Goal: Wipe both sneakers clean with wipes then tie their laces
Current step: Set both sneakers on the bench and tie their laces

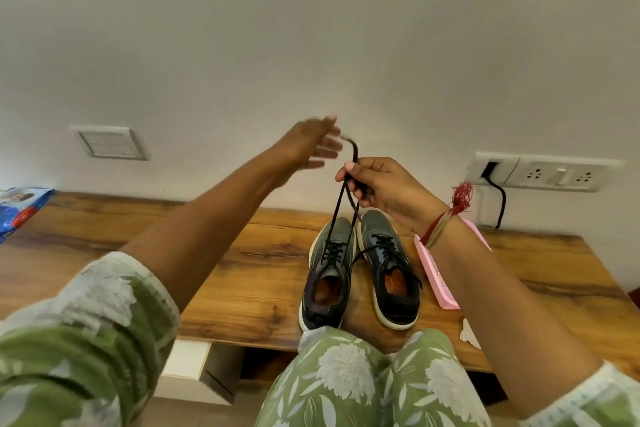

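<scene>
Sneakers (322, 314), a dark pair with pale soles, stand side by side on the wooden surface (242, 270) just beyond the person's knees (346, 374), heels toward the knees and toes toward the wall. A white scrap (469, 333) lies near the front edge, to the right. Just beside the right sneaker (398, 308) lies a pink pack (440, 277), partly hidden by the right forearm. From the eyelets of the left sneaker (332, 243) a black lace (337, 215) rises in two taut strands to the right hand (381, 191), held above the toes; its grip is pinched on both strands between thumb and fingers, and the loose end sticks up past the knuckles. The left hand (311, 146) (blurred) hangs higher, its grip released with fingers straight, their tips near the lace end; whether they touch it I cannot tell. A blue pack (17, 208) sits at the far left edge. On the wall are a switch plate (110, 142) and a socket strip (543, 172) with a black cable.
</scene>
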The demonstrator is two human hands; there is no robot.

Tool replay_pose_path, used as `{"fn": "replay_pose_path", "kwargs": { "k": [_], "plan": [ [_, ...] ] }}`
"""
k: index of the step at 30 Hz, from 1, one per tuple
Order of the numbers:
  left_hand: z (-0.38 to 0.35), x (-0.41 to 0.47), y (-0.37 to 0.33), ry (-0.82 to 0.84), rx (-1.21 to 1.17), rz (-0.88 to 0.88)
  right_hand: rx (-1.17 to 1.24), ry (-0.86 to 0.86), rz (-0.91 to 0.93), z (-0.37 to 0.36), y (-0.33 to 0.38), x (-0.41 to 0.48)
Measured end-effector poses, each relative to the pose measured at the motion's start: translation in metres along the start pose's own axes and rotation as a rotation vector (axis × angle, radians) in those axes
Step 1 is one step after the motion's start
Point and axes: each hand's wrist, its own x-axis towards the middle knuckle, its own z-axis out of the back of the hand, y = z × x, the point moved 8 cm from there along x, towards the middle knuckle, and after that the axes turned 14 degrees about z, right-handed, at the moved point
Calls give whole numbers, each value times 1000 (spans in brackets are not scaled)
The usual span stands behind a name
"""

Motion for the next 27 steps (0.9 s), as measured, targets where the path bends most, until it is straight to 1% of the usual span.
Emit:
{"fn": "replay_pose_path", "kwargs": {
  "k": [2,4,5,6,8,10,13,16,18,21,23,25,27],
  "plan": [
    [-22,3,35,123,-16,116,-23,1,12,1,4,0],
    [-44,-1,55,251,-33,162,-65,20,36,2,10,0],
    [-51,-2,60,289,-31,162,-102,35,48,3,13,1],
    [-54,-3,62,303,-28,157,-149,54,59,5,15,1],
    [-48,-3,61,274,-59,159,-278,94,86,8,17,1],
    [-37,-1,60,241,-79,157,-456,102,149,13,19,2],
    [-29,-4,59,270,-4,116,-735,61,301,15,25,1],
    [-34,-7,61,341,-23,105,-912,42,506,4,33,-1],
    [-38,-9,60,394,-66,80,-955,7,576,0,34,-3],
    [-39,-11,53,423,-93,9,-957,-84,595,1,34,-5],
    [-35,-12,47,370,-94,-25,-911,-131,597,3,35,-5],
    [-28,-10,42,264,-48,-74,-842,-176,579,7,34,-4],
    [-21,-9,37,180,-31,-117,-715,-234,524,12,30,-4]
  ]
}}
